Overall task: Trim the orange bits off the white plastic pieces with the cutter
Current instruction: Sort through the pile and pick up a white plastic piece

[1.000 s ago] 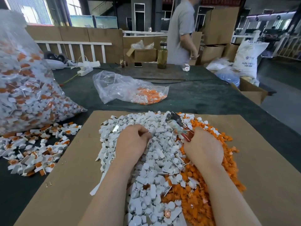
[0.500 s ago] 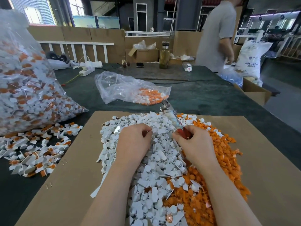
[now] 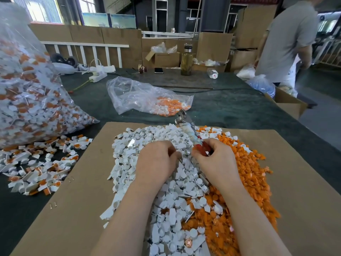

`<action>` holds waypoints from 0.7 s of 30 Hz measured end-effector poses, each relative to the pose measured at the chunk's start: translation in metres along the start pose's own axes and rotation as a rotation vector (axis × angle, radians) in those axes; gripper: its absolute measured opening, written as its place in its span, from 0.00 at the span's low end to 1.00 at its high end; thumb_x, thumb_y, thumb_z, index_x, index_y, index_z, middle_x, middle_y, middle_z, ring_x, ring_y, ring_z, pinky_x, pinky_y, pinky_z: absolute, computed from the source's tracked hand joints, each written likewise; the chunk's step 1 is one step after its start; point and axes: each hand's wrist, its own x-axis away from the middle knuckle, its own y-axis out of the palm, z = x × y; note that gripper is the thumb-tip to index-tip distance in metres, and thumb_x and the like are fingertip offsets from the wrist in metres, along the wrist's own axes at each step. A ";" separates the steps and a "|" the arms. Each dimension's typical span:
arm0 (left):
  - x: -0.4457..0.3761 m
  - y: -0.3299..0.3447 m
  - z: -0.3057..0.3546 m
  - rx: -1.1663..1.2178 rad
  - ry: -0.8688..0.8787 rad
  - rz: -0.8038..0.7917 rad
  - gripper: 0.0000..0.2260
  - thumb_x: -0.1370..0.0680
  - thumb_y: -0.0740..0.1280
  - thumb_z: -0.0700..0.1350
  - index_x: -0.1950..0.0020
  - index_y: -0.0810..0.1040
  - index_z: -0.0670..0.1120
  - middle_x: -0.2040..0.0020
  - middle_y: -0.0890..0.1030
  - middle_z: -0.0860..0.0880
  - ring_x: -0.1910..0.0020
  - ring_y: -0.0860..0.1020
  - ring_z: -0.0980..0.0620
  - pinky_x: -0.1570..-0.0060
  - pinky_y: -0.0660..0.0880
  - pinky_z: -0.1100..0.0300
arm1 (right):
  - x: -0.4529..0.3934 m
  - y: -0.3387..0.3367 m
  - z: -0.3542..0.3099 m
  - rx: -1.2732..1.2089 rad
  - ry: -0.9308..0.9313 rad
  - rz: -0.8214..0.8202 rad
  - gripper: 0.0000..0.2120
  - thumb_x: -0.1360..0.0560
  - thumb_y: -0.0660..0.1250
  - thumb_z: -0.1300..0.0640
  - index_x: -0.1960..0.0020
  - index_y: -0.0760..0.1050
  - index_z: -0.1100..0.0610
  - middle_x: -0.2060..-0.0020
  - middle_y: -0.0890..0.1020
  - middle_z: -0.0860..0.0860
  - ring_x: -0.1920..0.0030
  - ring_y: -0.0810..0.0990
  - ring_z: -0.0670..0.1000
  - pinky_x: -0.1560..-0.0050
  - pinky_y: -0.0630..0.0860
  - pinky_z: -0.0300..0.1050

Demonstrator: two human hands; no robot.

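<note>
— Cutter (image 3: 186,124) is in my right hand (image 3: 215,163); my fingers are curled around its red handles, and the metal head points away from me, over the far edge of the cardboard sheet (image 3: 77,191).

— And your left hand (image 3: 156,163)?

— It is curled above the white plastic pieces (image 3: 166,191). It seems to pinch one small piece, but I cannot tell for sure. The cut orange bits (image 3: 249,182) lie in a heap on the right.

— How will the pieces handle?

— I judge them light, stiff and a little slippery. I would pinch one by its white body and leave the orange end free for the blades.
</note>
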 end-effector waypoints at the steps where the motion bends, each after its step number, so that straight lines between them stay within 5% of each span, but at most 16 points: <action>1: 0.000 0.000 -0.001 0.034 -0.025 -0.018 0.08 0.24 0.71 0.55 0.53 0.83 0.52 0.61 0.80 0.56 0.62 0.76 0.55 0.64 0.69 0.64 | 0.000 0.000 0.000 -0.002 -0.005 0.004 0.11 0.26 0.72 0.50 0.46 0.80 0.53 0.56 0.82 0.44 0.55 0.80 0.45 0.55 0.78 0.42; 9: -0.002 0.002 -0.002 0.189 -0.116 -0.118 0.14 0.26 0.74 0.52 0.41 0.81 0.55 0.61 0.75 0.61 0.61 0.75 0.60 0.64 0.68 0.69 | 0.005 0.001 -0.003 -0.068 -0.033 0.048 0.08 0.26 0.73 0.54 0.48 0.77 0.51 0.58 0.80 0.44 0.58 0.78 0.42 0.61 0.72 0.32; 14: 0.001 -0.002 0.000 0.337 -0.193 -0.081 0.08 0.28 0.76 0.48 0.56 0.78 0.54 0.62 0.80 0.56 0.63 0.80 0.57 0.60 0.80 0.55 | 0.006 0.003 -0.005 -0.169 -0.038 0.054 0.04 0.26 0.73 0.56 0.54 0.78 0.51 0.64 0.80 0.44 0.64 0.78 0.36 0.70 0.71 0.27; 18: 0.001 -0.006 0.006 0.431 -0.227 -0.040 0.07 0.27 0.75 0.47 0.60 0.78 0.53 0.64 0.81 0.55 0.63 0.80 0.55 0.62 0.78 0.59 | 0.006 0.004 -0.005 -0.278 -0.022 0.045 0.06 0.26 0.73 0.55 0.57 0.78 0.47 0.65 0.82 0.44 0.64 0.79 0.42 0.67 0.77 0.33; 21: 0.002 -0.011 0.014 0.678 -0.309 -0.067 0.06 0.27 0.76 0.44 0.57 0.80 0.51 0.63 0.84 0.50 0.61 0.84 0.52 0.60 0.79 0.60 | 0.007 0.004 -0.006 -0.341 -0.038 0.064 0.05 0.25 0.71 0.58 0.52 0.79 0.48 0.65 0.82 0.41 0.64 0.79 0.37 0.66 0.74 0.29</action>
